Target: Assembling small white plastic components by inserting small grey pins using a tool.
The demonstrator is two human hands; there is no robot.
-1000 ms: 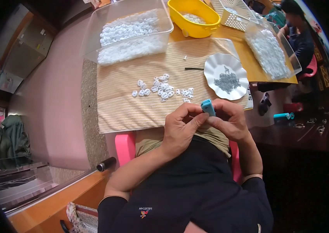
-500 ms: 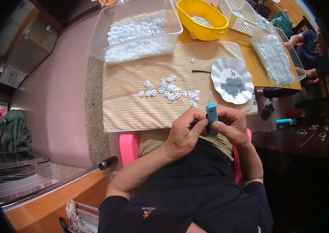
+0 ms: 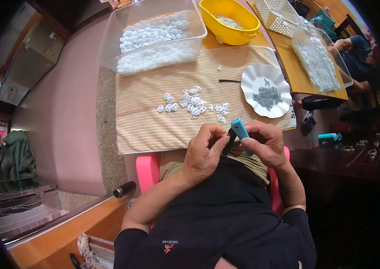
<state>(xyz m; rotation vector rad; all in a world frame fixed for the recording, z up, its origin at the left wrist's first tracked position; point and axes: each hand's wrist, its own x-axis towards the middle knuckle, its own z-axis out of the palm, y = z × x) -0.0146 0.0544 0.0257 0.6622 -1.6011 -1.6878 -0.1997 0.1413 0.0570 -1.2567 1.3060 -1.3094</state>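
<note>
Above my lap, at the table's front edge, my right hand (image 3: 267,145) pinches a teal oblong piece (image 3: 240,129) with a small dark hole near its top end. Close beside it, my left hand (image 3: 203,150) grips a narrow black strip-shaped piece (image 3: 229,142) between thumb and fingers. The two pieces lean apart at the lower end; fingers hide whether they are joined. Beyond my hands, several small white two-holed plastic parts (image 3: 194,102) lie loose on a striped cloth (image 3: 154,134). To their right, a white scalloped plate (image 3: 261,74) holds a heap of tiny grey bits (image 3: 268,97).
At the back stand a clear bin (image 3: 109,49) of white parts, a yellow tub (image 3: 239,38) and a white perforated basket (image 3: 279,22). A bag of white parts (image 3: 315,62) sits at right, near another person's arm (image 3: 344,44). A thin black stick (image 3: 229,81) lies by the plate.
The black piece now shows, swung out from beside the teal one, as my left hand has shifted slightly left. The teal piece has tilted to the left at its top.
</note>
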